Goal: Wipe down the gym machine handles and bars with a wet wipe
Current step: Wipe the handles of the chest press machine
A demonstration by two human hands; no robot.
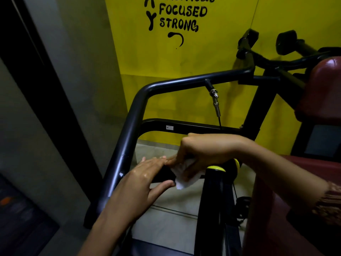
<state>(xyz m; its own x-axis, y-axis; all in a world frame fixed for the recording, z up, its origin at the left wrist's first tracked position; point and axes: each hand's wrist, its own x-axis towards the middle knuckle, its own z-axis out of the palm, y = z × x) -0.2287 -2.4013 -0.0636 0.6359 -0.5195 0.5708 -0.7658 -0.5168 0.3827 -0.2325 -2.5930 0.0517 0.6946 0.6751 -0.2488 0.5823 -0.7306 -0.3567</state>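
A black horizontal handle [164, 174] of the gym machine runs across the middle of the head view, ending at a yellow-ringed collar [236, 163]. My right hand [203, 152] grips a white wet wipe [184, 179] wrapped around the handle. My left hand [142, 183] holds the left end of the same handle, fingers laid over the top and thumb beneath. A second upright grip with a yellow cap [215, 168] stands just right of the wipe. The long black frame bar [132, 115] curves up and to the right behind both hands.
A yellow wall [184, 58] with black lettering is behind the machine. A cable with a metal connector [215, 102] hangs from the upper bar. Red seat padding [321, 89] fills the right side. A dark door frame [36, 74] stands on the left, pale floor tiles below.
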